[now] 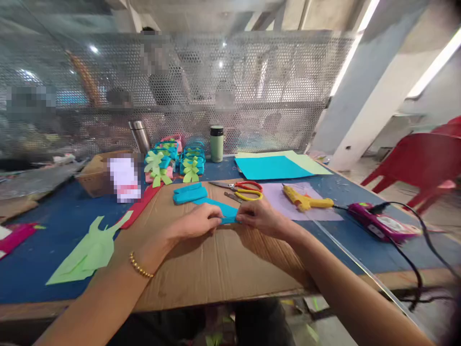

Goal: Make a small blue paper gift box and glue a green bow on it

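Both of my hands pinch a strip of blue foam (224,210) over a sheet of brown cardboard (216,269). My left hand (197,222) grips the strip's left part, fingers closed. At the strip's right end, my right hand (260,217) holds it with closed fingers. A rolled blue foam piece (189,192) lies just behind the hands. Two pairs of scissors, one red-handled (240,185) and one yellow-handled (245,195), lie behind my right hand.
A yellow glue gun (304,199) rests on a lilac sheet, its cable running right past a pink box (378,225). Blue and green sheets (277,166), a green bottle (216,143), a steel flask (140,135), finished green-and-blue foam pieces (176,161), a cardboard box (97,175) and green cut-outs (90,250) surround it. A red chair (421,163) stands right.
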A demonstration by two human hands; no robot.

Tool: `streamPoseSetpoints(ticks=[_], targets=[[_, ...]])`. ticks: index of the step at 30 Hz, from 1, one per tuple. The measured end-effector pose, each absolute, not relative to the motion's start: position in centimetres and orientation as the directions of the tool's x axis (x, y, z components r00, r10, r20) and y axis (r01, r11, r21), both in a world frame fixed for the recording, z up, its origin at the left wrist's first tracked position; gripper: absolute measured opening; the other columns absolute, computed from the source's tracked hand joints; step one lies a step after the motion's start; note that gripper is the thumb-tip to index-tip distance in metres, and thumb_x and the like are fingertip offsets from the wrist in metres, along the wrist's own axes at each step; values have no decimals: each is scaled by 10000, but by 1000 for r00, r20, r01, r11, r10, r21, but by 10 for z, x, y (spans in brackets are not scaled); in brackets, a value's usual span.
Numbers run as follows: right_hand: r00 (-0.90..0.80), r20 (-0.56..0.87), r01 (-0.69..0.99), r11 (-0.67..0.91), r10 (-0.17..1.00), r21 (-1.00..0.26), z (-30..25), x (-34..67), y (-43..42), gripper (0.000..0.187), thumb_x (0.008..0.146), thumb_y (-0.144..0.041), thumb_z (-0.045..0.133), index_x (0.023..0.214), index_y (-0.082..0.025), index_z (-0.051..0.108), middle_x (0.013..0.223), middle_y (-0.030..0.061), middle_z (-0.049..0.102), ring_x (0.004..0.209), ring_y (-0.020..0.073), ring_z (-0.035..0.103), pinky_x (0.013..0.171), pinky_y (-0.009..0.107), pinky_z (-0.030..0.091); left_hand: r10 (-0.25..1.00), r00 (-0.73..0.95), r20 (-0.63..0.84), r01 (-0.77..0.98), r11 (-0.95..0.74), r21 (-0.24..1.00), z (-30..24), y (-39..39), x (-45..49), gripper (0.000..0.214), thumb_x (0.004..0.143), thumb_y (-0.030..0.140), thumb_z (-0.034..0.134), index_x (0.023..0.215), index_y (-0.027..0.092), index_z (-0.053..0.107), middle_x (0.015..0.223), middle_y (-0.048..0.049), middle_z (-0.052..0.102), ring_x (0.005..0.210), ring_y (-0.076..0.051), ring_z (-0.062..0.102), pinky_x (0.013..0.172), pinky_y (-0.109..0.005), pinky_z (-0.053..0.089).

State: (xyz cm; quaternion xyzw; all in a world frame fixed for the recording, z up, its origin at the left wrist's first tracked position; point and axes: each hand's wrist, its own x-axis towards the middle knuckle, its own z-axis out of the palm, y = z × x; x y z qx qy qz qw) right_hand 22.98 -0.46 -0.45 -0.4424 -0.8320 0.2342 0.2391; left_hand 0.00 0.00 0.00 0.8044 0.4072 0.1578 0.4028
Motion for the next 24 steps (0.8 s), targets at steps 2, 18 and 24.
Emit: streamPoseSetpoints(ticks=[2, 18, 24], targets=[[-496, 195, 617, 501, 846, -607, -3, 231, -5, 187, 877, -140, 611, 694, -163, 639, 565, -44, 547, 549, 99, 461, 552, 239, 303, 794, 604, -65, 511, -324, 796, -1, -3, 2, 369, 956, 347, 484, 626, 190, 527, 578, 14, 584, 576, -134, 538, 583, -266, 375], [-549, 112, 511, 438, 828, -740, -2, 231, -11, 229, 935, -280, 548, 740, -184, 622, 581, -2, 638, 545, 135, 635, 521, 226, 448, 864, 492, 107, 585, -420, 694, -3, -19, 10, 323, 894, 284, 552, 602, 173, 631, 575, 12, 609, 584, -133, 534, 576, -275, 312], [-556, 46, 476, 363, 830, -801, -1, 231, -13, 314, 910, -422, 592, 700, -191, 617, 569, 2, 655, 493, 128, 639, 468, 213, 461, 820, 552, 153, 517, -480, 709, -1, -20, 10, 280, 916, 345, 580, 780, 183, 764, 735, 4, 704, 698, -158, 585, 624, -262, 365]])
